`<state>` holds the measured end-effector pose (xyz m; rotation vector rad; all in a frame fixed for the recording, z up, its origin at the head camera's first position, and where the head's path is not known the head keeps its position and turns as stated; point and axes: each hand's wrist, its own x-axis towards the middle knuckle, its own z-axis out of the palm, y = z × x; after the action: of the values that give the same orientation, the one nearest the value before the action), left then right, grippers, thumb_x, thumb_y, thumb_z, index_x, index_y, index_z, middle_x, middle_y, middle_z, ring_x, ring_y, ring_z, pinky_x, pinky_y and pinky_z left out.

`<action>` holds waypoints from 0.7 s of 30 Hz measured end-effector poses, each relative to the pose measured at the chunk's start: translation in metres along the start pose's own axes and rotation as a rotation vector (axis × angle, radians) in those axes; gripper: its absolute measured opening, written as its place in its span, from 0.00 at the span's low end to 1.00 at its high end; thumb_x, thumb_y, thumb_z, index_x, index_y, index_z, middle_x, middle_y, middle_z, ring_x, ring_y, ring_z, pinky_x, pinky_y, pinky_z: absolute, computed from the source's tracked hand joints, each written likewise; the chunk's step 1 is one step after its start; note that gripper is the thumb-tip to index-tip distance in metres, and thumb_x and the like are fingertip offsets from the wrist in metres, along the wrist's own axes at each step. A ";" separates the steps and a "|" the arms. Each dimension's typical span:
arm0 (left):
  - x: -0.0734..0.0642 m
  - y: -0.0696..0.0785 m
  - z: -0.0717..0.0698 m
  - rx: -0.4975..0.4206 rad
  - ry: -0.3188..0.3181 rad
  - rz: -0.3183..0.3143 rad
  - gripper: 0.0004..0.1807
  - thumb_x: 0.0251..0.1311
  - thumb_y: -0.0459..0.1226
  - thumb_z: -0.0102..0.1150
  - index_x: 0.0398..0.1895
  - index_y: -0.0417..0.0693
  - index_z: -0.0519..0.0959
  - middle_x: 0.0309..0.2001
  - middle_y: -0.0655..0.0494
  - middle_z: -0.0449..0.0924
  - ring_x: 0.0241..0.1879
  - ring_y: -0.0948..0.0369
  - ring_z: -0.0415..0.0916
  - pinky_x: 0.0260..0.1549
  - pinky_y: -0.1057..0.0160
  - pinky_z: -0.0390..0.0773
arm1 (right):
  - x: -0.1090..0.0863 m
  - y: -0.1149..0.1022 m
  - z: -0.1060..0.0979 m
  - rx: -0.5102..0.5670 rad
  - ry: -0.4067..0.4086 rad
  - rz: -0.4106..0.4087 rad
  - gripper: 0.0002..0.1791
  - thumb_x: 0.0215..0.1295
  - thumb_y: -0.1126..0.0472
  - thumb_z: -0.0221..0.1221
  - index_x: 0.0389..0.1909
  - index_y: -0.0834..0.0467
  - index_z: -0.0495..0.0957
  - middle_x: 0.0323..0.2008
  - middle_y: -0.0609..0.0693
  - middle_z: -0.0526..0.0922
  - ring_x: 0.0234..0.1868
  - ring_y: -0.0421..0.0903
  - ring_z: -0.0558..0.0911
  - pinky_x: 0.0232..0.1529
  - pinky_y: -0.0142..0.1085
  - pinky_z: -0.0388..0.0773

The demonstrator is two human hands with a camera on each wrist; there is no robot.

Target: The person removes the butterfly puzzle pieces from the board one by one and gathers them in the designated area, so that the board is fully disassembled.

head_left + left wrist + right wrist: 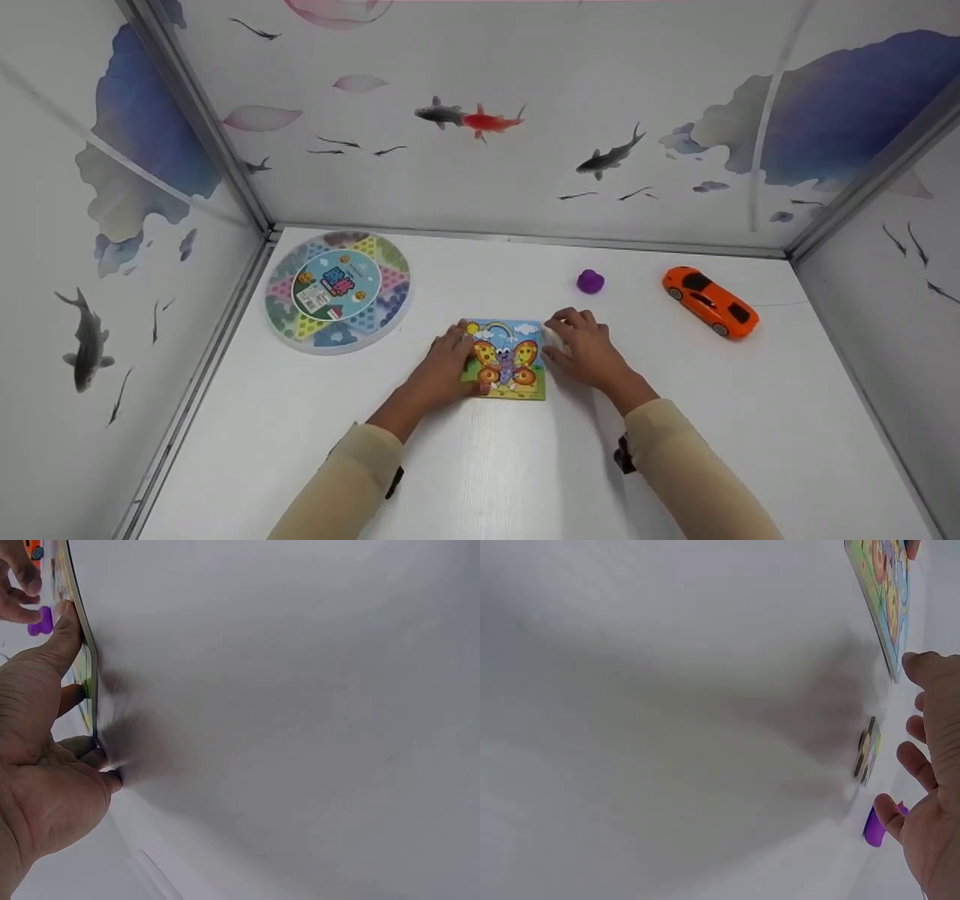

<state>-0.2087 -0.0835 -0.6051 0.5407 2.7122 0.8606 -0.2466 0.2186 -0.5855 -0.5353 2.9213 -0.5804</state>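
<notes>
A square picture puzzle board [507,367] with a butterfly, a rainbow and a sun lies flat on the white table. My left hand [448,367] grips its left side, thumb on the near edge and fingers along the left edge. In the left wrist view the thumb [66,630] lies against the board's rim. My right hand [589,352] hovers beside the board's right edge, fingers loosely bent and holding nothing. The right wrist view shows a small flat piece [868,751] with a dark edge on the table near those fingers; its picture is too small to read.
A round Chinese checkers box [337,292] lies at the back left. Behind my right hand sits a small purple toy [590,281], and an orange toy car [710,302] stands farther right. Printed panels [480,187] wall the table's back and sides.
</notes>
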 end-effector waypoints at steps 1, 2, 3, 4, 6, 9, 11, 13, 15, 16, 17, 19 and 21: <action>0.000 0.000 0.000 0.001 -0.001 -0.001 0.41 0.68 0.51 0.77 0.75 0.43 0.70 0.90 0.36 0.49 0.89 0.36 0.49 0.87 0.37 0.54 | 0.001 -0.004 0.002 -0.004 0.002 -0.008 0.28 0.78 0.50 0.69 0.73 0.55 0.80 0.71 0.56 0.78 0.73 0.61 0.73 0.71 0.68 0.73; 0.001 0.000 0.000 0.001 0.001 0.001 0.40 0.68 0.51 0.77 0.74 0.42 0.70 0.89 0.35 0.50 0.88 0.35 0.49 0.87 0.37 0.54 | 0.003 -0.008 0.005 -0.001 0.005 -0.014 0.28 0.77 0.50 0.69 0.73 0.55 0.81 0.70 0.55 0.78 0.72 0.61 0.73 0.71 0.67 0.74; 0.001 0.001 0.000 0.003 0.004 0.003 0.40 0.68 0.50 0.78 0.74 0.42 0.70 0.89 0.35 0.50 0.88 0.35 0.50 0.87 0.37 0.55 | 0.004 -0.013 0.007 0.006 0.005 -0.020 0.27 0.77 0.50 0.69 0.72 0.55 0.81 0.70 0.56 0.78 0.72 0.60 0.73 0.71 0.67 0.73; 0.001 0.001 0.000 0.005 0.006 0.008 0.40 0.67 0.50 0.78 0.74 0.41 0.70 0.89 0.34 0.50 0.88 0.34 0.50 0.86 0.36 0.55 | 0.006 -0.017 0.009 0.013 0.006 -0.026 0.27 0.77 0.51 0.69 0.72 0.55 0.81 0.69 0.56 0.78 0.71 0.60 0.73 0.71 0.67 0.73; 0.001 0.002 -0.001 0.010 0.014 0.017 0.40 0.67 0.49 0.79 0.73 0.40 0.70 0.88 0.32 0.51 0.87 0.33 0.51 0.86 0.36 0.56 | 0.008 -0.025 0.013 0.019 0.010 -0.036 0.26 0.77 0.51 0.70 0.71 0.55 0.82 0.69 0.56 0.77 0.71 0.60 0.73 0.70 0.67 0.73; 0.000 0.002 -0.002 0.014 0.013 0.018 0.41 0.67 0.49 0.79 0.74 0.40 0.70 0.88 0.32 0.52 0.87 0.33 0.53 0.85 0.36 0.58 | 0.011 -0.034 0.020 0.024 0.018 -0.046 0.25 0.77 0.51 0.70 0.70 0.54 0.83 0.68 0.56 0.77 0.70 0.60 0.72 0.70 0.69 0.71; 0.000 0.002 -0.001 0.009 0.008 0.009 0.42 0.67 0.50 0.78 0.75 0.40 0.70 0.88 0.33 0.51 0.87 0.33 0.53 0.85 0.36 0.58 | 0.013 -0.038 0.024 0.014 0.032 -0.051 0.24 0.77 0.50 0.70 0.69 0.53 0.83 0.67 0.56 0.77 0.69 0.60 0.73 0.69 0.70 0.72; 0.000 0.002 -0.001 0.001 0.000 -0.004 0.43 0.68 0.51 0.77 0.77 0.41 0.69 0.89 0.35 0.50 0.87 0.34 0.52 0.85 0.36 0.58 | 0.014 -0.042 0.028 0.012 0.049 -0.057 0.23 0.76 0.51 0.71 0.68 0.52 0.84 0.66 0.56 0.78 0.68 0.60 0.73 0.67 0.71 0.72; -0.001 0.002 0.000 -0.002 -0.004 -0.010 0.44 0.68 0.51 0.77 0.78 0.41 0.68 0.89 0.36 0.50 0.88 0.34 0.51 0.86 0.37 0.57 | 0.015 -0.044 0.030 0.010 0.065 -0.061 0.23 0.76 0.52 0.71 0.67 0.52 0.84 0.65 0.56 0.78 0.66 0.60 0.74 0.65 0.71 0.72; -0.001 0.002 0.000 -0.001 -0.005 -0.011 0.44 0.68 0.51 0.77 0.79 0.42 0.68 0.89 0.36 0.50 0.88 0.34 0.51 0.86 0.37 0.57 | 0.016 -0.046 0.031 0.011 0.073 -0.064 0.23 0.76 0.53 0.71 0.67 0.53 0.85 0.65 0.56 0.78 0.66 0.61 0.74 0.64 0.70 0.73; -0.001 0.002 0.000 -0.001 -0.005 -0.012 0.44 0.68 0.51 0.77 0.79 0.42 0.68 0.89 0.36 0.50 0.88 0.34 0.51 0.86 0.37 0.57 | 0.017 -0.047 0.031 0.012 0.080 -0.067 0.23 0.76 0.53 0.71 0.67 0.53 0.85 0.64 0.56 0.79 0.65 0.61 0.74 0.63 0.70 0.73; -0.001 0.002 -0.001 0.003 -0.004 -0.012 0.44 0.68 0.51 0.77 0.78 0.42 0.68 0.89 0.36 0.50 0.87 0.34 0.51 0.86 0.37 0.58 | 0.018 -0.050 0.032 0.009 0.089 -0.066 0.23 0.75 0.53 0.72 0.67 0.53 0.85 0.64 0.56 0.79 0.65 0.61 0.75 0.62 0.70 0.74; 0.000 0.002 -0.002 0.007 -0.003 -0.011 0.43 0.68 0.51 0.77 0.78 0.42 0.68 0.89 0.36 0.50 0.87 0.34 0.52 0.85 0.37 0.59 | 0.020 -0.053 0.032 0.005 0.090 -0.055 0.23 0.76 0.52 0.71 0.67 0.53 0.85 0.64 0.56 0.80 0.64 0.61 0.75 0.63 0.72 0.74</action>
<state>-0.2084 -0.0824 -0.6024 0.5269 2.7137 0.8474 -0.2426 0.1538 -0.5954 -0.6063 2.9971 -0.6337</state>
